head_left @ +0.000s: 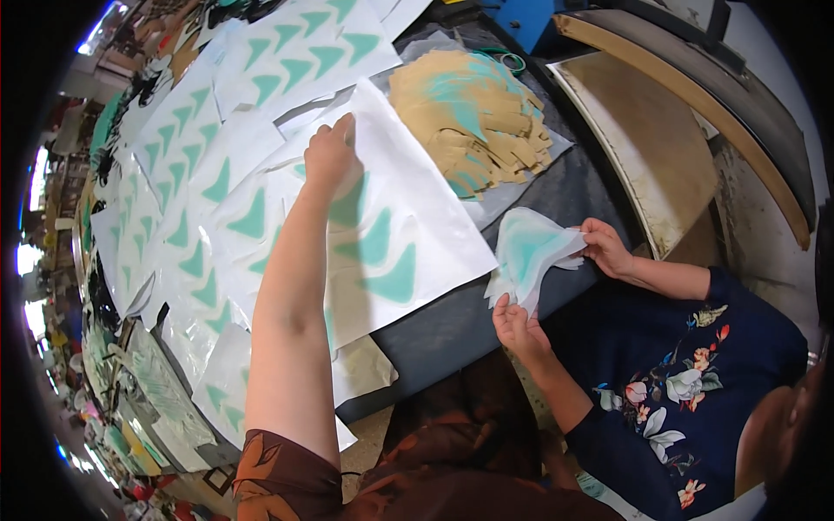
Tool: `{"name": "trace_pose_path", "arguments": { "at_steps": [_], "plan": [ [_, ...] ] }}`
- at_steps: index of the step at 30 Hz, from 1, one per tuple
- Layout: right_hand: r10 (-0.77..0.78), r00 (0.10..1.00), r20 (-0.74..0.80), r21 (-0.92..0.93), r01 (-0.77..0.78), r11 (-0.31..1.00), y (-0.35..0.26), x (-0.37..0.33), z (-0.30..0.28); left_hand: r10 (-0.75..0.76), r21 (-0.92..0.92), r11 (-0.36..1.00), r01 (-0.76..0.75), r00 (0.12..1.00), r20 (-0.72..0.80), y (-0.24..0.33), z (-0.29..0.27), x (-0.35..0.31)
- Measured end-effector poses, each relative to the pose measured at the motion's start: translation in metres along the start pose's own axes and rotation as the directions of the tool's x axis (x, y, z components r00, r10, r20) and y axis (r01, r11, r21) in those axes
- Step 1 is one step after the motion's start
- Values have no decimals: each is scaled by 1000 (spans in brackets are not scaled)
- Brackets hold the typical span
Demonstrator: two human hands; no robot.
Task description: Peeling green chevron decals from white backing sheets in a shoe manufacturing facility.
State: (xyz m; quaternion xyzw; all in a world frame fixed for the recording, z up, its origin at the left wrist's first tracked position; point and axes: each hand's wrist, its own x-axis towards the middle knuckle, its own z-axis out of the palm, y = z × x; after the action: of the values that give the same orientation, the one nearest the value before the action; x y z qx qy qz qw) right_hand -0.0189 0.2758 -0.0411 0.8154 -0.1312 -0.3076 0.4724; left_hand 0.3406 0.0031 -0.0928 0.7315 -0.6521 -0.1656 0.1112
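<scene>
My left hand (332, 152) reaches far over the table, its fingers curled closed at the upper left edge of a large white sheet (417, 191). The sheet carries curved green triangular shapes, and my forearm crosses in front of its left side. Under and beside it lie more white sheets (230, 139) with rows of the same green shapes. My right hand is not in view. On the right, another person's hands (521, 334) hold a small bundle of thin, whitish, green-tinted pieces (526, 252) at the table's edge.
Beyond the large sheet, a heap of tan pieces with green patches (473, 113) rests on clear plastic. The dark table edge (434, 347) runs in front of me. At the right stand a board (643, 139) and a curved wooden-edged frame (695, 95). The co-worker sits close on my right.
</scene>
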Motion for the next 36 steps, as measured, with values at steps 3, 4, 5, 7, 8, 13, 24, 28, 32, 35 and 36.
{"name": "trace_pose_path", "arguments": {
  "at_steps": [3, 4, 5, 7, 8, 13, 24, 28, 32, 35, 36],
  "plan": [
    [-99, 994, -42, -249, 86, 965, 0, 5, 5, 12, -22, 1000, -15, 990, -142, -18, -9, -17],
    [-174, 984, -20, -242, 164, 956, 4, 4, 7, 6, -13, 1000, -8, 990, -141, -24, -12, -29],
    [-246, 969, 6, -235, 241, 942, 11, 7, 7, 10, 45, 999, -1, 980, -199, -32, -17, -44],
    [-295, 955, 34, -245, 295, 924, -1, 3, 17, 21, 98, 995, 4, 968, -251, -40, -20, -60],
    [-357, 932, 55, -351, 353, 867, 7, 5, 19, 12, 137, 990, 23, 968, -253, -48, -24, -69],
    [-441, 887, 135, -514, 444, 734, 20, 5, 21, -1, 200, 978, 56, 965, -263, -71, -26, -73],
    [-354, 664, 658, 685, -334, 648, -162, -189, -95, -77, 225, 965, 132, 969, -236, -71, -40, -62],
    [-596, 447, 667, 161, -868, -470, -247, -266, -160, -90, 201, 969, 142, 965, -247, -59, -30, -63],
    [-548, 506, 666, 223, -836, -502, -264, -241, -166, 82, 294, 955, 46, 910, -407, -61, -44, -75],
    [-544, 429, 721, -1, -785, -620, -286, -244, -175, 233, 320, 942, -105, 889, -394, -28, -37, -74],
    [-535, 427, 729, -6, -778, -629, -290, -240, -175, 283, 330, 930, -165, 893, -351, -22, -36, -72]
  ]
}}
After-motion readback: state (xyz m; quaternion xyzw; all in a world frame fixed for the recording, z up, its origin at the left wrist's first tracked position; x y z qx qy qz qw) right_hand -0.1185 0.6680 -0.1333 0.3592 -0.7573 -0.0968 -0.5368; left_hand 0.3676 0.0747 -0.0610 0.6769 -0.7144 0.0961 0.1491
